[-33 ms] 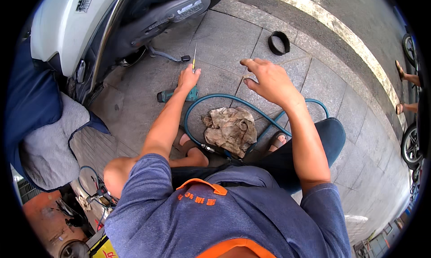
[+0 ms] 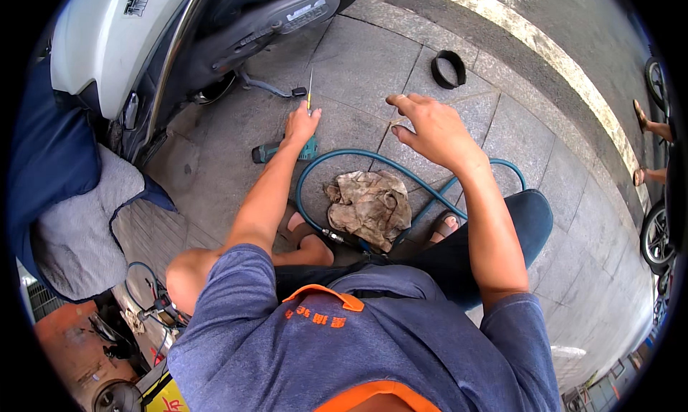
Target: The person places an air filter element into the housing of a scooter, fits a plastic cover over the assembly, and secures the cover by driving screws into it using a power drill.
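My left hand (image 2: 301, 125) is closed around a slim screwdriver (image 2: 309, 98) with a yellow handle, its thin metal shaft pointing away from me. Beneath that wrist, a teal and black power drill (image 2: 308, 151) lies on the paving. My right hand (image 2: 433, 131) hovers with its fingers stretched and the thumb apart, holding nothing. Between my forearms a crumpled, stained rag (image 2: 369, 210) rests on the ground, and a blue-green hose (image 2: 358, 153) loops around it. Beyond my right hand sits a black ring-shaped band (image 2: 448, 69).
A white and grey scooter (image 2: 100, 53) stands at the upper left, its stand (image 2: 265, 87) reaching toward my left hand. Beside it hangs a navy cover (image 2: 54, 154) with grey fleece lining. A reddish-brown surface (image 2: 68, 344) holds parts at lower left. Another person's feet (image 2: 639, 147) show far right.
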{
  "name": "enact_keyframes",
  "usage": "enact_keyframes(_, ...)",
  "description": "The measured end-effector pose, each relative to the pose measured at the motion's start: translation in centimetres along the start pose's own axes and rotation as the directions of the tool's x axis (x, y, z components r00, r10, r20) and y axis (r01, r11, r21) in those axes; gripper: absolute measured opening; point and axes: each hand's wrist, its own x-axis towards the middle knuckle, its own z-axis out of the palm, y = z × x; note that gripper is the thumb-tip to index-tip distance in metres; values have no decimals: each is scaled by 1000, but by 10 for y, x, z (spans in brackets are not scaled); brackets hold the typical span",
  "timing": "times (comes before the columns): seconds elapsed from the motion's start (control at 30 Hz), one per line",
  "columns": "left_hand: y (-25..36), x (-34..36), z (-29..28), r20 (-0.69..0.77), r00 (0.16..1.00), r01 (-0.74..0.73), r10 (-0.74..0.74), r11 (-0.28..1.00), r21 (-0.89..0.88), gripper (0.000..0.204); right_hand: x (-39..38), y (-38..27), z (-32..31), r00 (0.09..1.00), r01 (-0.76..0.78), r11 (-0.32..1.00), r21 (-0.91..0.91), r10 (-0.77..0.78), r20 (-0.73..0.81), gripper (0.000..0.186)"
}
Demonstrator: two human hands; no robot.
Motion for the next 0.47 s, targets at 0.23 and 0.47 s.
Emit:
enact_keyframes(0.23,30,14,-10,-409,831,-348,376,926,144,47,-1,14,-22,982,-8,997,75,22,-189,39)
enact_keyframes(0.47,100,-30,36,489,670,-617,559,785,-53,51,-8,14,-52,946,-69,988,136,108,-306,40)
